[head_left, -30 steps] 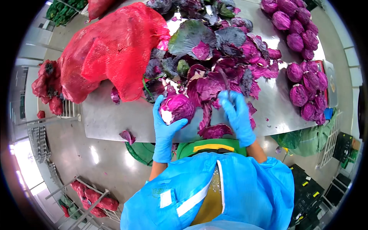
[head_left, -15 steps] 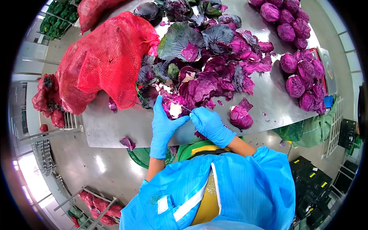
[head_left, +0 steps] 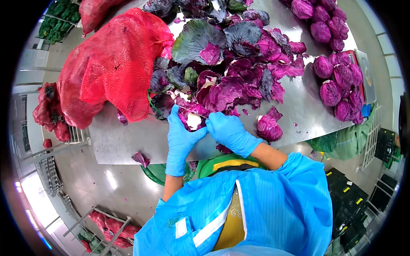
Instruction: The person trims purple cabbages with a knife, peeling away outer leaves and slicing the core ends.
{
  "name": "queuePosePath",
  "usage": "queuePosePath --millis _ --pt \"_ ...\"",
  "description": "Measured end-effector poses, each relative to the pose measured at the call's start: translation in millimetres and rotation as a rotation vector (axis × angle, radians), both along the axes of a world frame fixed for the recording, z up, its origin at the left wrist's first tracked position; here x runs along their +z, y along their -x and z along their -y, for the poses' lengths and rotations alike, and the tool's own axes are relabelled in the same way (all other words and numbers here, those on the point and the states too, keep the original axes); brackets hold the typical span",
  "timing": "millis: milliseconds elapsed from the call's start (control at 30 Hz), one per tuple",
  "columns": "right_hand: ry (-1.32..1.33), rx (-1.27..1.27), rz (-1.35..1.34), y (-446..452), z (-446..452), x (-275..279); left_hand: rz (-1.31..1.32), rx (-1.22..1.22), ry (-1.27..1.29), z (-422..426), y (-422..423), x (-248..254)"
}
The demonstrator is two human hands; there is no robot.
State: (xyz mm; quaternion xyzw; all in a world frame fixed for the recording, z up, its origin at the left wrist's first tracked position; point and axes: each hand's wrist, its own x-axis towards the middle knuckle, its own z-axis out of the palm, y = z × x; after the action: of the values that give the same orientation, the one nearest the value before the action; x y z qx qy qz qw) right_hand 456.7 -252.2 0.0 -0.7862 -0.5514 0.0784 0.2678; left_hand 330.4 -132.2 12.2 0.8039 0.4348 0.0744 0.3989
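My left hand (head_left: 181,137), in a blue glove, grips a red cabbage head (head_left: 193,120) from the left and below, with its pale cut stem end facing up. In my gloved right hand (head_left: 227,131) is the handle of a knife, and its thin blade (head_left: 193,112) lies across the top of that cabbage. Loose purple leaves (head_left: 226,91) are heaped just beyond both hands. A separate piece of cabbage (head_left: 269,127) rests on the metal table (head_left: 124,143) right of my right hand.
A red mesh sack (head_left: 115,64) fills the table's left side. Trimmed cabbages (head_left: 343,77) are grouped at the right, with more (head_left: 320,32) behind them. One leaf (head_left: 141,159) lies at the near edge. Black crates (head_left: 348,194) stand on the floor at the lower right.
My right hand has moved left, from the leaves to the cabbage, bringing the blade over it. The cabbage's pale end has turned upward. A cabbage piece now lies apart at the right.
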Motion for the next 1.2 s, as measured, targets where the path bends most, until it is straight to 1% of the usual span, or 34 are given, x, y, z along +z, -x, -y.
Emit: queuePosePath --millis 100,200,300,400,433,500,533,600,633,700,767,800,900,1000,1067,1100,1167,1200 --pt "0.061 0.057 0.05 -3 -6 8 -0.004 -0.012 -0.015 -2 2 -4" --pt "0.15 0.152 0.068 -5 -12 1 -0.017 -0.011 -0.045 -2 3 -5" --pt "0.188 0.114 0.091 -8 -13 8 -0.094 0.002 -0.038 1 -4 3" --pt "0.065 0.169 0.246 -20 -9 11 -0.123 0.03 -0.03 4 -9 10" --pt "0.07 0.158 0.266 -19 -9 11 -0.122 0.043 -0.031 6 -8 11" --pt "0.08 0.136 0.306 -17 -11 10 -0.06 0.063 -0.087 8 -2 -5" --pt "0.075 0.129 0.306 -16 -11 8 -0.03 0.074 -0.114 9 1 -10" --pt "0.07 0.104 0.3 -13 -9 5 -0.029 0.084 -0.105 13 -1 -4" --pt "0.062 0.13 0.234 -14 -9 3 -0.026 0.085 -0.101 14 -4 0" --pt "0.043 0.179 0.117 -21 -10 0 -0.129 0.066 -0.101 13 -11 7" --pt "0.053 0.189 0.13 -24 -8 5 -0.207 0.049 -0.111 11 -14 10" --pt "0.057 0.195 0.14 -27 -9 7 -0.161 0.052 -0.119 10 -14 7" --pt "0.088 0.192 0.32 -28 -12 8 -0.073 0.086 -0.12 13 -7 -3" --pt "0.16 0.099 0.286 -20 -15 5 -0.081 0.133 -0.115 16 -6 -5" --pt "0.108 -0.086 0.057 -18 -23 -9 -0.107 0.155 -0.124 21 -10 -1" --pt "0.081 -0.177 -0.059 -19 -25 -15 -0.062 0.154 -0.144 26 -9 -3" --pt "0.018 -0.159 -0.087 -26 -23 -19 0.018 0.143 -0.195 35 -3 -6" --pt "-0.015 -0.144 -0.099 -29 -24 -17 0.01 0.16 -0.173 34 -4 -6"
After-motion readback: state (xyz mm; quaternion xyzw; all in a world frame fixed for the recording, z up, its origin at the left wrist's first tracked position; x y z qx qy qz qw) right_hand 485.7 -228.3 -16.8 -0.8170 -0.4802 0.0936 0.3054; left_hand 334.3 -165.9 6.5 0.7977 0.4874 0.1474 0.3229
